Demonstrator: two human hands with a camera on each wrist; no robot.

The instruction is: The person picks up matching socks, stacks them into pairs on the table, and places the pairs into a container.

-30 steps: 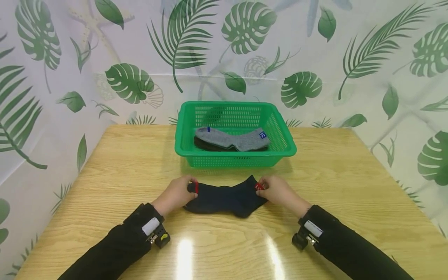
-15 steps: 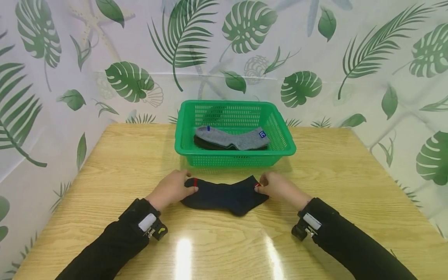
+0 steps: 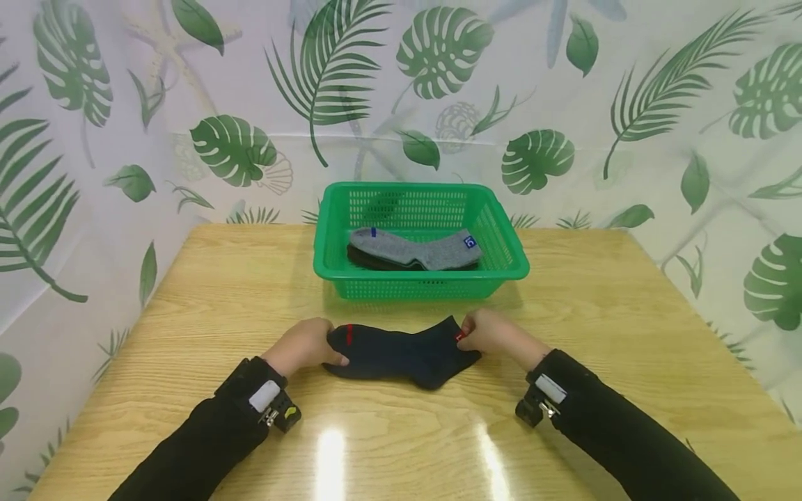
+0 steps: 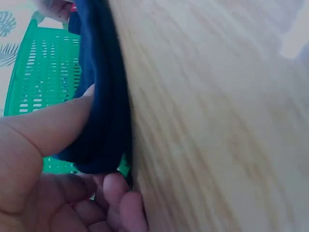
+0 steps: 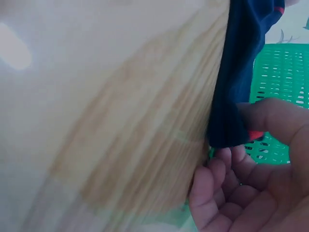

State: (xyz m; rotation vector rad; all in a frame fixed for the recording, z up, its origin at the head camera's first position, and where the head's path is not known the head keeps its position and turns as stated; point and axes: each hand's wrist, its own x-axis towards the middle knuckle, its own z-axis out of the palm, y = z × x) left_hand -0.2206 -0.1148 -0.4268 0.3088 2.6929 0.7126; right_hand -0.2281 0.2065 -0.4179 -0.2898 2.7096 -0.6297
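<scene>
A dark navy sock [image 3: 391,353] with a red stripe near its toe and a red label at its cuff is stretched sideways low over the table. At the toe end, my left hand [image 3: 305,345] pinches it, thumb laid along the upper face. The left wrist view shows this thumb [image 4: 63,121] against the fabric and curled fingers below its edge. My right hand [image 3: 491,332] grips the cuff by the label, which the fingers partly cover. In the right wrist view, the thumb [image 5: 270,116] presses on the cuff, with several fingers bent underneath.
Behind the sock stands a green perforated basket [image 3: 421,275]. Inside it, a grey sock [image 3: 416,249] with blue marks lies over a darker one [image 3: 376,261]. The wooden table [image 3: 238,278] meets a leaf-patterned backdrop [image 3: 464,160] at the back.
My left hand has let its fingers loose from the red stripe, shifted slightly left and taken hold nearer the toe tip. The right hand stays at the cuff.
</scene>
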